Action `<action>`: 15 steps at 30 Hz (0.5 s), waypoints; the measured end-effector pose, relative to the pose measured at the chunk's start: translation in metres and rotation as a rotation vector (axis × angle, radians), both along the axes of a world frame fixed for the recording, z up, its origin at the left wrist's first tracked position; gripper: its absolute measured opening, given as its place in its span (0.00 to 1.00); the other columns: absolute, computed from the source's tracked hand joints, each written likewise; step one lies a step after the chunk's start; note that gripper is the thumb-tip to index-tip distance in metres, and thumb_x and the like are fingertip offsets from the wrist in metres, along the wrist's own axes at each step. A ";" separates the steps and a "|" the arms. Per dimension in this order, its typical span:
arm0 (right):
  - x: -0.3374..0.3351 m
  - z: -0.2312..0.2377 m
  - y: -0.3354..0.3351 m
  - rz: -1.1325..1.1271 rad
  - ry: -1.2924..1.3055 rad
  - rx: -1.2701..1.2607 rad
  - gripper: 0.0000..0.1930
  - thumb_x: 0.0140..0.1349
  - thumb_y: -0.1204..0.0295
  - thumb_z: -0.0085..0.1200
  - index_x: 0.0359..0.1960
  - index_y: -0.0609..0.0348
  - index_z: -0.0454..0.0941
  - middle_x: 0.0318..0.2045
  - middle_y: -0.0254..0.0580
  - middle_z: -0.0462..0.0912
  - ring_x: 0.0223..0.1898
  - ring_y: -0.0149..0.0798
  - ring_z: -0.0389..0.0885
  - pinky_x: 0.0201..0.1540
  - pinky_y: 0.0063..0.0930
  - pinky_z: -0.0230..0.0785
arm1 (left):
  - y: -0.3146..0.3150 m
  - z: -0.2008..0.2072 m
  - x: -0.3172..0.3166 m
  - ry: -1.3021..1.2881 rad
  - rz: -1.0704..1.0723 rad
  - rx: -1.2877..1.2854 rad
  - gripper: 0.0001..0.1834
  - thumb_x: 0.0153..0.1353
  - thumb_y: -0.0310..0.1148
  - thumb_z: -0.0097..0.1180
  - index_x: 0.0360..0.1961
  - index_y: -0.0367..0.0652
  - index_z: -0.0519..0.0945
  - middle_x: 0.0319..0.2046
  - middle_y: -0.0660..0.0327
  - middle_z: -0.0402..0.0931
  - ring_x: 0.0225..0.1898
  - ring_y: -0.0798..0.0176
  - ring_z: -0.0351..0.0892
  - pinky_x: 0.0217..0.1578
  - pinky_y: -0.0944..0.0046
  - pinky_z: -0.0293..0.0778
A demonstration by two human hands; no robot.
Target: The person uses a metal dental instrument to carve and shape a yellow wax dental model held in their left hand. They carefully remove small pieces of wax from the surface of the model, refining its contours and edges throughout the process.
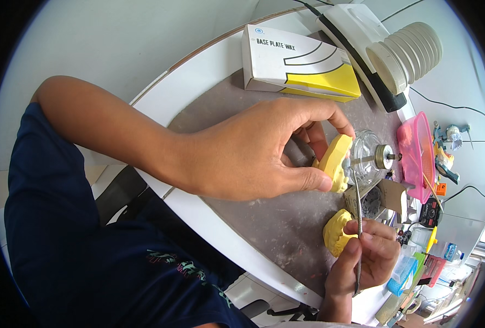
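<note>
My left hand (242, 158) holds a yellow dental cast (336, 164) between thumb and fingers. Some greyish material shows along the cast's edge on the side away from my palm. In my right hand (369, 257) is a slim metal wax carver (358, 208), pinched between thumb and fingers. Its upper tip is close to the held cast; whether it touches cannot be made out. A second yellow dental cast (336, 232) lies on the dark tabletop beside my right fingers, which partly cover it. Just beyond the held cast stands a glass spirit lamp (367, 143) with a metal collar.
A white and yellow cardboard box (302, 63) lies past my left hand, near a white machine with a ridged hose (409, 54). Farther off are a pink basket (416, 158), a small open carton (390, 197) and a blue tray (402, 275). The table's white edge (226, 229) curves close to my body.
</note>
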State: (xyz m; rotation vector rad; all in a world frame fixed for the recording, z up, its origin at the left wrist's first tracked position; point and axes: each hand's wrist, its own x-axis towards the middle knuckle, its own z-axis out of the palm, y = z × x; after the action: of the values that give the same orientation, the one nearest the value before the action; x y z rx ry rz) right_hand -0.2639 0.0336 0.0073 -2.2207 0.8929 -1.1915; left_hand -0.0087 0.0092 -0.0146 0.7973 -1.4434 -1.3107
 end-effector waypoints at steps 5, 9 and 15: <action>0.000 0.002 0.000 0.011 0.028 -0.004 0.11 0.57 0.80 0.59 0.39 0.62 0.71 0.36 0.51 0.78 0.32 0.40 0.84 0.37 0.31 0.80 | 0.000 0.000 0.001 -0.010 0.000 -0.002 0.24 0.60 0.29 0.66 0.55 0.38 0.71 0.36 0.56 0.76 0.44 0.64 0.80 0.39 0.68 0.82; -0.002 0.002 -0.001 0.046 0.052 -0.031 0.11 0.57 0.80 0.59 0.39 0.62 0.71 0.36 0.50 0.79 0.31 0.40 0.83 0.38 0.30 0.80 | 0.000 0.001 0.000 -0.012 -0.001 -0.001 0.24 0.60 0.29 0.65 0.55 0.38 0.71 0.36 0.56 0.76 0.45 0.64 0.79 0.38 0.68 0.82; 0.000 0.001 0.000 0.003 0.023 -0.001 0.11 0.57 0.79 0.59 0.39 0.62 0.71 0.36 0.50 0.79 0.32 0.40 0.83 0.38 0.30 0.80 | 0.000 0.002 0.001 -0.013 -0.005 0.000 0.23 0.60 0.29 0.65 0.55 0.38 0.71 0.36 0.57 0.76 0.45 0.65 0.79 0.38 0.68 0.82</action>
State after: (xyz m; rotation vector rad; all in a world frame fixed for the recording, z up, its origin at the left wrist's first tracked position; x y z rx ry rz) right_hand -0.2640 0.0335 0.0084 -2.2406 0.8980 -1.1675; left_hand -0.0079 0.0089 -0.0131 0.8042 -1.4558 -1.3114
